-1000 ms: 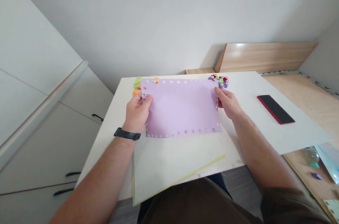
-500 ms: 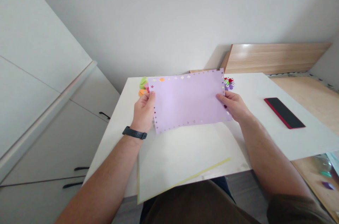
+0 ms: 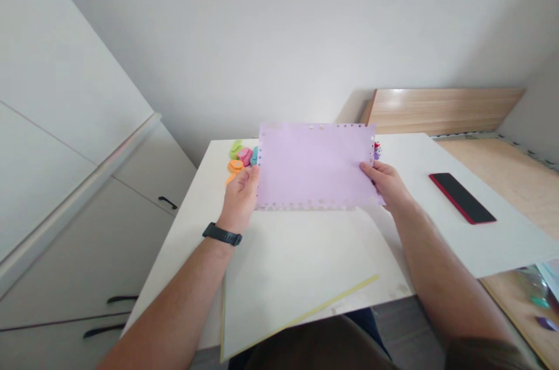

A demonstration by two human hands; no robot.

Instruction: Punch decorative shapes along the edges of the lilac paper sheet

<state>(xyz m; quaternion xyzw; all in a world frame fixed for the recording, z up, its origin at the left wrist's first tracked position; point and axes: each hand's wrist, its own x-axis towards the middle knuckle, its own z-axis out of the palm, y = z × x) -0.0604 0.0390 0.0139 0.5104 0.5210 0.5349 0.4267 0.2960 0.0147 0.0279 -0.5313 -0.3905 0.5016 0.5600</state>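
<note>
A sheet of light purple paper [image 3: 317, 166] is held up above the table, small punched holes running along its edges. My left hand [image 3: 240, 192] pinches its left edge between thumb and fingers; a dark band circles that wrist. The right edge is gripped by my right hand [image 3: 388, 183], thumb on the near face. Under the paper lies a large white sheet with yellow edging [image 3: 301, 265]. Just beyond my left hand sit several colourful craft punches [image 3: 244, 155], partly hidden by the paper. Small red and purple figures with eyes [image 3: 378, 150] show behind the right edge.
A black and red flat object [image 3: 463, 198] lies on the right of the white table [image 3: 419, 166]. White cabinets with black handles [image 3: 167, 202] stand at left. A wooden headboard [image 3: 441, 111] rises behind at right, and a lower wooden surface [image 3: 515, 306] holds small items.
The purple paper has levelled out and shifted slightly right, both hands still on it. More of the punches now shows at left, less of the small figures at right. The view has tipped up slightly.
</note>
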